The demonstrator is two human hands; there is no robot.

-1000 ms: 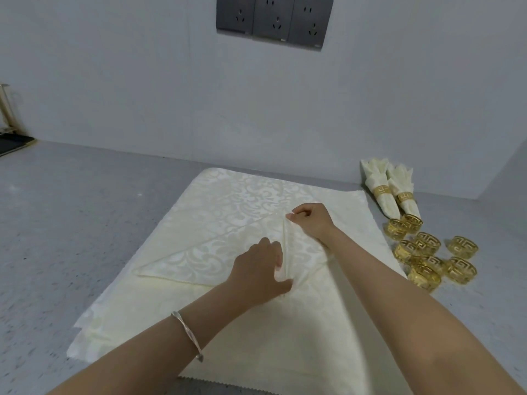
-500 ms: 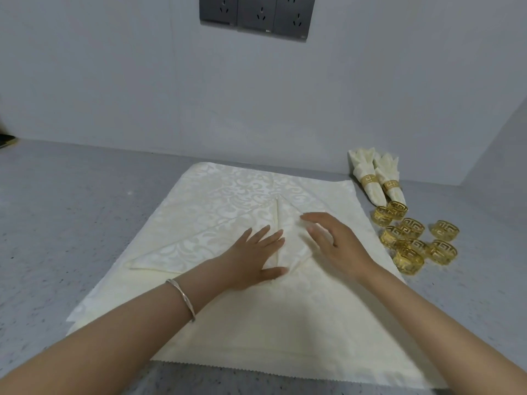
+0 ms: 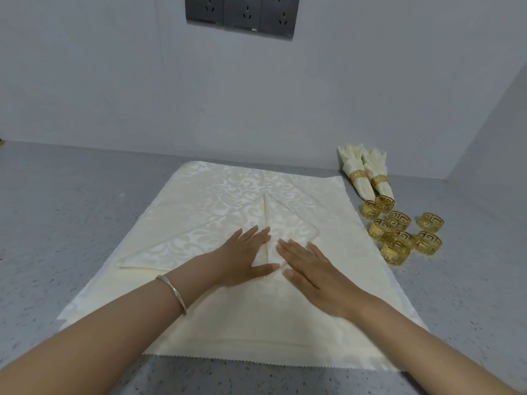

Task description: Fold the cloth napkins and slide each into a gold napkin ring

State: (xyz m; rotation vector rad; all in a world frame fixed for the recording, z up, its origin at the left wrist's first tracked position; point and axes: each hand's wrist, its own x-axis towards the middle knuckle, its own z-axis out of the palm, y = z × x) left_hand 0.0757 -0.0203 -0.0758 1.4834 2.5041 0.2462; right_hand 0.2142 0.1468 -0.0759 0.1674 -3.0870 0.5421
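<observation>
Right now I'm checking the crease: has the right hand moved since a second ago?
Yes. The right hand left the peak of the folded napkin and came toward the person; it lies flat on the lower flap.

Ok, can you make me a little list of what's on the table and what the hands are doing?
left hand: flat, fingers straight, pressing on the folded napkin
right hand: flat, pressing the same napkin right beside the left one
folded napkin: cream, folded to a point facing the wall
underneath: a stack of flat napkins
finished napkins: two, each in a gold ring, by the wall on the right
loose rings: a gold cluster just in front of them
table: grey and speckled
</observation>
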